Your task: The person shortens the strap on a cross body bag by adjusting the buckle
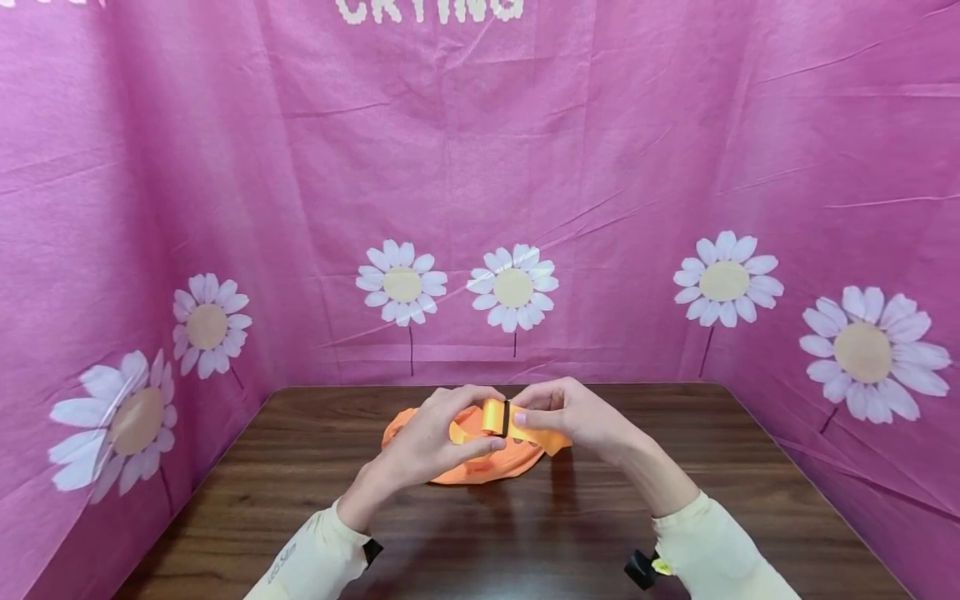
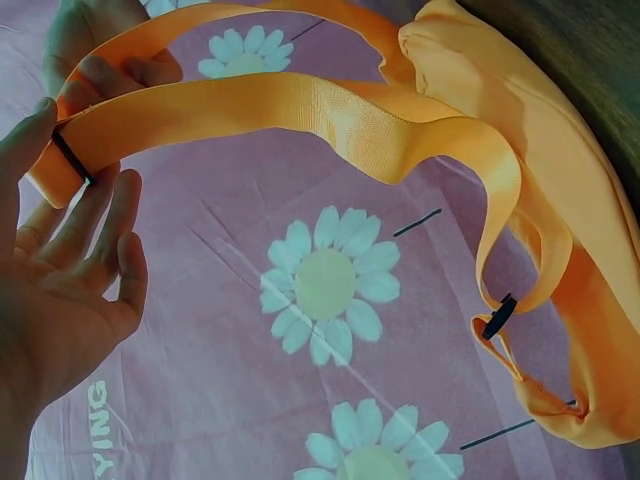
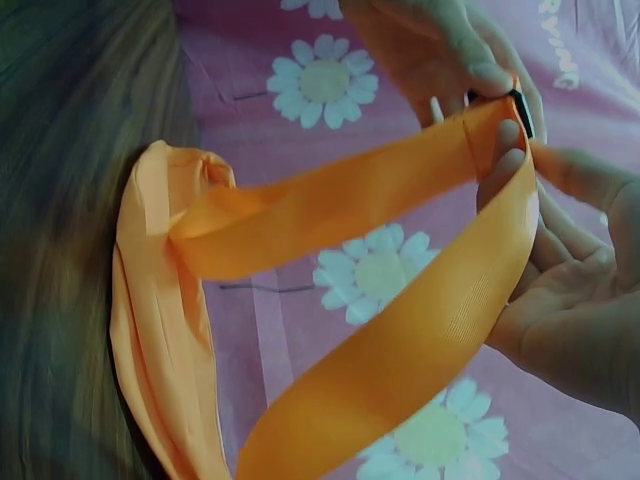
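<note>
An orange cloth bag [image 1: 487, 473] lies on the table, its wide webbing strap [image 2: 230, 110] raised in a loop above it. A black slider buckle [image 1: 506, 418] crosses the strap where both hands meet. My left hand [image 1: 423, 442] pinches the strap's folded end at the slider's left side, between thumb and fingers. Just right of the slider, my right hand [image 1: 588, 423] pinches the webbing with thumb on the near face. A second black buckle [image 2: 499, 316] joins the strap near the bag in the left wrist view. The bag looks soft and folded; its underside is hidden.
A dark wood-grain table [image 1: 300, 508] spreads beneath the hands. Pink curtain cloth [image 1: 600, 167] printed with white daisies stands behind and on both sides. Black wrist devices [image 1: 641, 569] show at the pale sleeves.
</note>
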The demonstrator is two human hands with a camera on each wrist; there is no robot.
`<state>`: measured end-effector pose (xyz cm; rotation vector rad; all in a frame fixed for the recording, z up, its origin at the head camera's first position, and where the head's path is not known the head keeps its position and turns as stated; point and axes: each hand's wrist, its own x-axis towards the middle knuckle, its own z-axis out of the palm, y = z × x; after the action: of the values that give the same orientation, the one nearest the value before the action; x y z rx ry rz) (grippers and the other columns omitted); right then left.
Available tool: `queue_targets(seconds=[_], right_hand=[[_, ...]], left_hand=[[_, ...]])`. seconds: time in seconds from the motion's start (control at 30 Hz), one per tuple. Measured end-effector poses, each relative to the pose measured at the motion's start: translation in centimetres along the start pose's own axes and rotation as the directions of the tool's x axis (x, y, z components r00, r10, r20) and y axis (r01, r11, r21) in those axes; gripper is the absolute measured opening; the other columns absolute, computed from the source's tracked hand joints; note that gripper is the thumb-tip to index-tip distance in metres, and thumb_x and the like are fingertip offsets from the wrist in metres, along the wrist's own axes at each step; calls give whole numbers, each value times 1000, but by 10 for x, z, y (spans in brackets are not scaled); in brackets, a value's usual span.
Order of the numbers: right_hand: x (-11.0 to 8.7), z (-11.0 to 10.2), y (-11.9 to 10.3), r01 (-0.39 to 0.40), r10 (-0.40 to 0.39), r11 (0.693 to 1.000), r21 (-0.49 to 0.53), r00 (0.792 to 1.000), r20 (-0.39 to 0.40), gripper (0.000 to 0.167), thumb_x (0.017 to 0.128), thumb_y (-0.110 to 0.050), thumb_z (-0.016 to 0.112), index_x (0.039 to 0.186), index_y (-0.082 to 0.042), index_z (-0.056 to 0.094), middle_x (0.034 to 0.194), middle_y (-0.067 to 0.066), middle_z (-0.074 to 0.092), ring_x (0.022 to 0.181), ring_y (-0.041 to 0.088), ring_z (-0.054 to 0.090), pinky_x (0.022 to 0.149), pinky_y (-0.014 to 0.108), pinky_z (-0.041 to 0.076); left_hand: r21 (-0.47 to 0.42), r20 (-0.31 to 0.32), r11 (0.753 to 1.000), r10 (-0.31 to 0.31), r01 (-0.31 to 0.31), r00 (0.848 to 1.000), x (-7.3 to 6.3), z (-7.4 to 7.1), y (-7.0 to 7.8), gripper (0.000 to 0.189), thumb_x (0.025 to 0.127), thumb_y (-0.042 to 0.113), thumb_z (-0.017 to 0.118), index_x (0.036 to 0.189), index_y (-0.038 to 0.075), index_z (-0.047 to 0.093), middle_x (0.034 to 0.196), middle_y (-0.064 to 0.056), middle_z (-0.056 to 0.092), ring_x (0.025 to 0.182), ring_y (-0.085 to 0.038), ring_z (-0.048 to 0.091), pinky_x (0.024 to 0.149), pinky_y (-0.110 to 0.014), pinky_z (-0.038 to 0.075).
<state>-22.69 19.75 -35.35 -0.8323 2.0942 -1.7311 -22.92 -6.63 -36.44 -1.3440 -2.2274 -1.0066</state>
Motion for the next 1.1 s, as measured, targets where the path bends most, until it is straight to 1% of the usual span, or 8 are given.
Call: queue_targets(seconds=[0.07,0.2,0.33,0.5,0.67,0.83,1.0,1.1], right_hand=[[1,-3,2,-6,6,1000,-15,1000,-4,24,98,-19,71,117,-5,74,88,19,70,74,21,64,69,35,56],[0,-14,8,-48,48,999,1,999,4,26,98,-21,71,117,-3,73,89,16,70,78,22,64,75,37,55],[1,-22,17,-88,87,995,36,996,25,28,97,-22,71,117,-3,72,95,15,70,83,23,63,80,40,53],[3,-22,18,-75,73,996,57,997,37,28,97,-22,71,118,-4,73,101,19,70,88,26,64,87,45,52],[5,-18,16,-62,58,994,86,997,53,27,97,-18,71,119,-2,72,98,18,72,85,25,66,83,42,55],[9,-12,15,-46,44,997,62,998,39,25,97,-17,71,117,-3,74,93,14,71,85,22,64,78,38,53],[8,-5,12,-52,52,997,55,999,11,26,97,-21,71,115,-3,74,91,13,70,80,21,63,75,34,53],[9,0,10,-60,60,998,35,998,-9,26,97,-25,72,111,-3,74,93,14,70,82,21,62,74,32,52]], left_hand=[[9,-20,1000,15,-15,1000,0,-2,-1,51,86,35,84,130,22,62,119,17,63,106,-10,55,91,-41,45],[19,-57,999,29,-28,998,-1,-5,-3,53,84,30,87,130,21,62,119,16,64,106,-12,56,90,-42,46],[26,-61,1000,-5,7,998,-2,-7,-4,54,84,35,86,131,24,61,120,19,63,104,-9,56,88,-39,44],[-11,-42,999,-33,32,999,-1,-5,-3,56,82,30,89,130,26,61,118,21,62,103,-10,57,87,-43,46],[-47,-9,997,-60,60,998,1,-3,-2,54,82,36,87,128,26,62,113,21,63,104,-12,55,90,-45,45],[-36,-4,998,-61,61,998,0,1,-2,55,82,38,87,129,26,62,111,21,63,102,-10,56,89,-43,43],[-13,1,999,-53,53,999,1,5,-3,57,82,38,88,131,24,62,115,20,63,101,-7,57,89,-41,42],[-7,0,999,-44,44,999,1,6,-4,60,82,37,88,133,22,62,119,18,64,103,-6,58,90,-41,42]])
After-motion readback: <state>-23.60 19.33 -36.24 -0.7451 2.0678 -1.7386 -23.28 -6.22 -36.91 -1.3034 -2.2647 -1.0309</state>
